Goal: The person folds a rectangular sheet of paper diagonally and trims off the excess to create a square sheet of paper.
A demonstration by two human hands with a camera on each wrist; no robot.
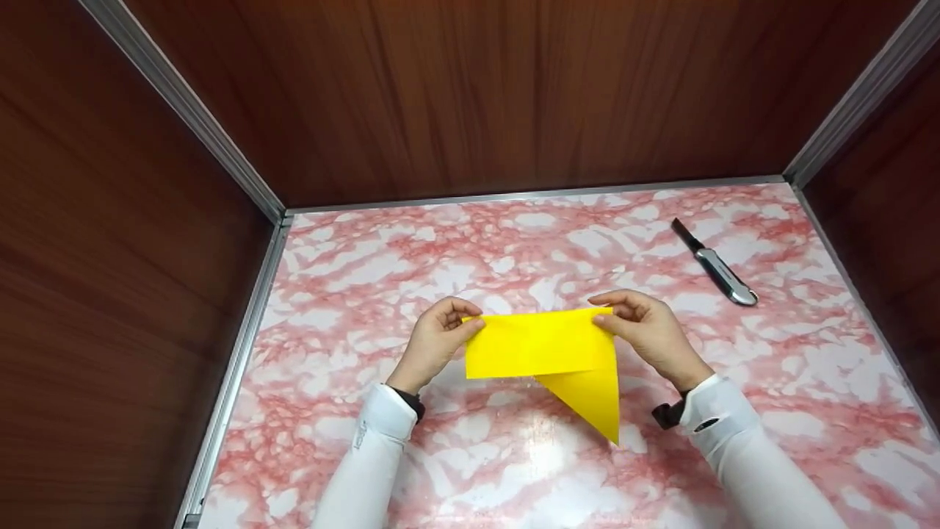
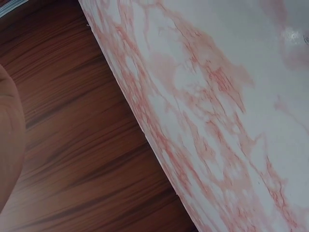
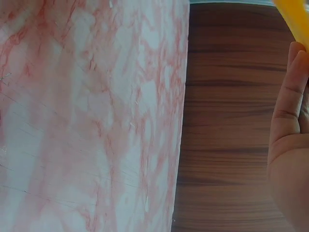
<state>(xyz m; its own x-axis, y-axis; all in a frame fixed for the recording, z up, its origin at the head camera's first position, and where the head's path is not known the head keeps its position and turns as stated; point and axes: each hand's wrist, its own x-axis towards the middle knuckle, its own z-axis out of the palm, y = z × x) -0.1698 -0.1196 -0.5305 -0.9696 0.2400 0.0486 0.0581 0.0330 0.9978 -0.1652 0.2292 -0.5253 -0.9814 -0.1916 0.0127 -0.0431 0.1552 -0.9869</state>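
In the head view a sheet of yellow paper (image 1: 541, 344) is held up by its top corners over the table. It is folded: a straight band runs across the top, and a triangular flap (image 1: 591, 400) hangs below on the right, ending in a point. My left hand (image 1: 438, 339) pinches the top left corner between thumb and fingers. At the top right corner my right hand (image 1: 650, 330) pinches the paper the same way. The right wrist view catches a yellow edge of the paper (image 3: 297, 19) beside the fingertips. Only a sliver of the left hand (image 2: 8, 130) shows in the left wrist view.
A utility knife (image 1: 716, 268) with a black and silver handle lies at the back right of the pink-and-white marbled table (image 1: 367, 272). Dark wood-grain panels (image 1: 470, 95) with metal edging rise at the back and on both sides.
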